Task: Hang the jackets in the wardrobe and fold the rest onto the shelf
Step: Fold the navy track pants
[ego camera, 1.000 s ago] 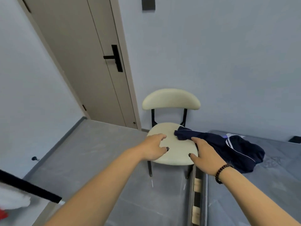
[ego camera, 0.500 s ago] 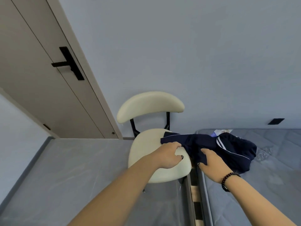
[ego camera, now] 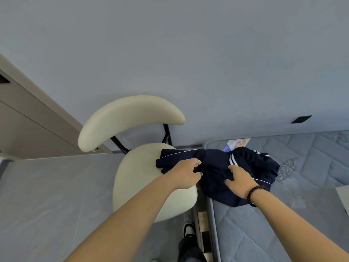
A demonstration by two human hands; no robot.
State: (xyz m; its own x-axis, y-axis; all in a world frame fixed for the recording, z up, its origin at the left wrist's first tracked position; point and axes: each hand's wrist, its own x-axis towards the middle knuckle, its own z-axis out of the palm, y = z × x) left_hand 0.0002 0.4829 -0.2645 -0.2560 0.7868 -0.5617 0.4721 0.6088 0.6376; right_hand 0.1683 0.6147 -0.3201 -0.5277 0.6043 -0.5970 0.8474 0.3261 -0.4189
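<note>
Garment draped from chair seat onto mattress on its right, wall behind

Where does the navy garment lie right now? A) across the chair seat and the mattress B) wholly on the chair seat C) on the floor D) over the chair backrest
A: the navy garment spans the gap, one end on the cream chair seat under the left hand, its bulk on the mattress by the right hand.
</note>
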